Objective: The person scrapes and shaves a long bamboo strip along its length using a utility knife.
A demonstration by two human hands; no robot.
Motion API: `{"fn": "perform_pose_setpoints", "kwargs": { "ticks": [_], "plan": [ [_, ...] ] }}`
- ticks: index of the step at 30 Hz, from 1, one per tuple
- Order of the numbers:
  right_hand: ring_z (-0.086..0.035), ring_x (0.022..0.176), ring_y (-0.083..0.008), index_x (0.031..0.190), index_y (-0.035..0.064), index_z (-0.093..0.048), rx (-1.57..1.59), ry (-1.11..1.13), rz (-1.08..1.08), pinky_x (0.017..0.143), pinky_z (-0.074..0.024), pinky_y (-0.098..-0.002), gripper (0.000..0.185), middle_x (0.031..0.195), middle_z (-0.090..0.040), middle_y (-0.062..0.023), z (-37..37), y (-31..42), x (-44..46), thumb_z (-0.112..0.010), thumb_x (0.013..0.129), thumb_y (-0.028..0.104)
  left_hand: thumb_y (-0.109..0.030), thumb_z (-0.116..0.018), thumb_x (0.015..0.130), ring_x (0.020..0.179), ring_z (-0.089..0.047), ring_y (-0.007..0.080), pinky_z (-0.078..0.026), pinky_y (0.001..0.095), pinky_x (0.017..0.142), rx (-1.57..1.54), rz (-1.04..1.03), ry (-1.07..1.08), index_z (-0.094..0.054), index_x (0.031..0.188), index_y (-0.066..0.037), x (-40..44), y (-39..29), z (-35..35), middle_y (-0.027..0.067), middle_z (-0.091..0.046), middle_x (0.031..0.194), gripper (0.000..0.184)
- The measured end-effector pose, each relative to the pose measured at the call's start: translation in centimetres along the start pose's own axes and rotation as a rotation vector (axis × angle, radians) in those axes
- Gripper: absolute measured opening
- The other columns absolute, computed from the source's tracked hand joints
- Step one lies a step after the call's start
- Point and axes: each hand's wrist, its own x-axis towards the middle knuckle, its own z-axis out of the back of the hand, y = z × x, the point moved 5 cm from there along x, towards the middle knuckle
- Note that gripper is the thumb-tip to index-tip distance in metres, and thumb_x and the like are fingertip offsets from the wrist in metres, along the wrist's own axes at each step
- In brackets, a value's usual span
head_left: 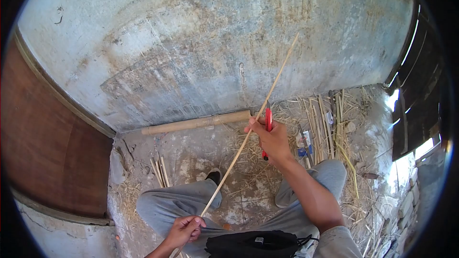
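Observation:
A long, thin bamboo strip [233,163] runs slantwise from my lap up toward the wall. Near its lower end, my left hand [185,230] pinches it between thumb and fingers. Farther up, my right hand [273,139] is closed, with thumb and forefinger on the same strip. A red utility knife [268,119] is also held in that right hand, its tip pointing up beside the strip. My fingers partly cover the knife's handle.
A thick bamboo pole [196,124] lies along the wall base. Split bamboo strips [325,126] and shavings lie at right, with a dark-bladed tool [304,141] near them. More short strips [160,172] are at left. A black pouch [251,244] rests on my lap. A brown door [57,148] stands left.

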Motion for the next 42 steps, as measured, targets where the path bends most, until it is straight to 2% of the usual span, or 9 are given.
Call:
{"fn": "perform_pose_setpoints", "kwargs": {
  "ticks": [6,8,18,20,25,32,34,36,42],
  "plan": [
    [-0.037,0.045,-0.0005,0.099,0.001,-0.068,0.013,-0.019,-0.001,0.04,-0.0259,-0.0213,0.022,0.08,-0.07,-0.0043,0.0,0.8,-0.1,-0.069,0.095,0.023,-0.031,-0.046,0.107,0.05,-0.042,0.0095,-0.037,0.0248,0.045,0.118,-0.034,0.017,-0.061,0.097,0.004,0.8,0.4,-0.3,0.0028,-0.046,0.062,0.04],
    [-0.05,0.066,-0.0035,0.096,-0.0024,-0.068,0.024,-0.064,0.024,0.057,-0.0376,-0.0229,0.021,0.08,-0.069,-0.0028,0.0,1.3,-0.4,-0.073,0.092,0.018,-0.032,-0.039,0.109,0.05,-0.043,0.0079,-0.038,0.024,0.046,0.137,-0.032,0.045,-0.061,0.1,0.003,1.1,0.8,-0.4,0.0013,-0.048,0.062,0.042],
    [-0.048,0.062,-0.0029,0.093,-0.0037,-0.068,0.059,-0.144,0.017,0.052,-0.0348,-0.0209,0.025,0.073,-0.061,0.0018,-0.3,2.8,-1.0,-0.079,0.086,0.018,-0.038,-0.034,0.109,0.062,-0.059,0.0138,-0.05,0.0281,0.06,0.253,0.054,0.155,-0.063,0.11,0.002,1.9,0.6,-0.4,0.0072,-0.064,0.073,0.05],
    [-0.046,0.059,-0.0024,0.093,-0.0035,-0.068,0.044,-0.154,0.025,0.05,-0.0331,-0.0205,0.025,0.072,-0.06,0.0027,0.2,2.2,-1.0,-0.079,0.086,0.018,-0.034,-0.041,0.107,0.08,-0.067,0.018,-0.054,0.0318,0.073,0.634,-0.161,0.133,-0.062,0.118,0.001,2.5,-1.4,-0.7,0.0095,-0.069,0.088,0.042],
    [-0.044,0.058,-0.0021,0.091,-0.0026,-0.068,0.036,-0.19,0.05,0.049,-0.0325,-0.0209,0.024,0.07,-0.058,0.0039,0.7,1.5,-0.9,-0.08,0.086,0.018,-0.028,-0.054,0.103,0.105,-0.065,0.0215,-0.054,0.0337,0.083,0.777,-0.59,-0.062,-0.052,0.132,-0.001,4.7,-9.1,-3.9,0.0136,-0.066,0.117,0.04],
    [-0.044,0.057,-0.0022,0.089,-0.0019,-0.069,-0.053,-0.166,0.037,0.049,-0.0307,-0.0223,0.02,0.069,-0.061,0.0036,0.3,0.8,-0.3,-0.08,0.085,0.015,-0.025,-0.051,0.104,0.09,-0.066,0.0181,-0.054,0.0306,0.073,0.448,-0.614,0.114,-0.043,0.138,-0.001,13.6,-13.1,-8.4,0.0106,-0.063,0.107,0.042],
    [-0.046,0.058,-0.0032,0.089,-0.0019,-0.069,-0.111,-0.155,0.065,0.05,-0.0344,-0.0236,0.023,0.068,-0.06,0.0024,-0.1,0.3,0.0,-0.079,0.086,0.019,-0.024,-0.048,0.106,0.072,-0.061,0.0132,-0.05,0.0278,0.059,0.188,-0.331,0.199,-0.049,0.131,-0.001,13.8,-12.9,-9.8,0.0063,-0.059,0.092,0.035],
    [-0.048,0.06,-0.0042,0.089,-0.0019,-0.069,-0.172,-0.149,0.088,0.052,-0.0381,-0.0248,0.027,0.066,-0.059,0.0013,0.1,-0.3,0.8,-0.077,0.088,0.024,-0.025,-0.046,0.106,0.066,-0.057,0.0121,-0.046,0.0265,0.054,0.114,-0.291,0.222,-0.051,0.127,-0.001,14.5,-11.6,-9.2,0.005,-0.057,0.086,0.032],
    [-0.057,0.057,-0.0251,0.094,-0.0029,-0.068,-0.681,0.098,0.138,0.057,-0.0438,-0.0388,0.045,0.066,-0.063,-0.0124,-1.2,0.5,0.4,-0.063,0.095,0.041,-0.024,-0.043,0.106,0.053,-0.046,0.0111,-0.038,0.0265,0.048,-0.198,-0.065,0.17,-0.055,0.115,-0.001,14.2,-10.5,-6.7,0.0017,-0.049,0.07,0.027]
  ]
}}
